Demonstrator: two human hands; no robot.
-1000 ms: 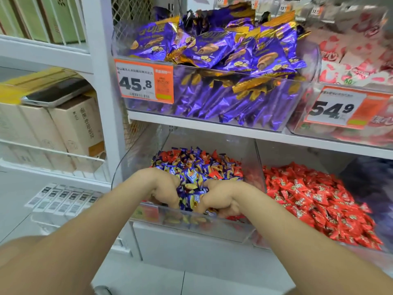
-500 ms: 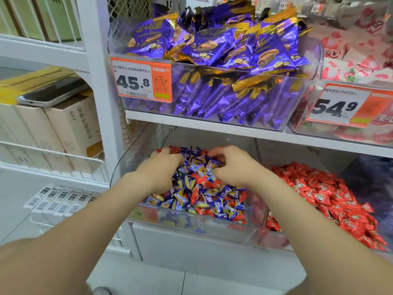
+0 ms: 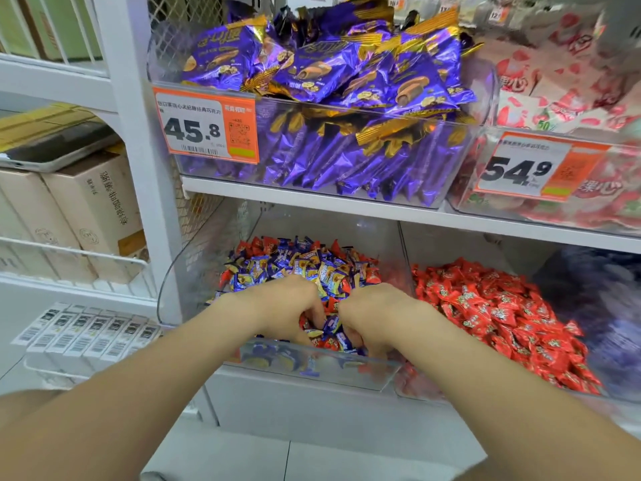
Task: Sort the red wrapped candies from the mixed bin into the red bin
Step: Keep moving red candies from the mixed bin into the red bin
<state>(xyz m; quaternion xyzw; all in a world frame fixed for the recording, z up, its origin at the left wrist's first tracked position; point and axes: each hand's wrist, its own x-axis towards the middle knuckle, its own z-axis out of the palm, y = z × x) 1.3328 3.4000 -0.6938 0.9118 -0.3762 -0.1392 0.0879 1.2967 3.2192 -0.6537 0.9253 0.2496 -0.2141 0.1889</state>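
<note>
The clear mixed bin (image 3: 194, 272) on the lower shelf holds a heap of blue and red wrapped candies (image 3: 312, 265). Both hands are dug into its front part, fingers curled down into the pile. My left hand (image 3: 288, 307) sits left of centre and my right hand (image 3: 374, 317) right of centre, almost touching. The fingertips are buried among wrappers, so what each holds is hidden. To the right stands the red bin (image 3: 402, 258), filled with red wrapped candies (image 3: 503, 314).
The shelf above carries a clear bin of purple snack packs (image 3: 329, 81) with an orange 45.8 price tag (image 3: 204, 126), and a bin of pink-and-white packs (image 3: 562, 81) tagged 54.9. Cardboard boxes (image 3: 86, 210) stand on a wire shelf at left.
Both hands went from the bin's front to its back half a second ago, then returned to the front, raking through the candies. The view shifted slightly.
</note>
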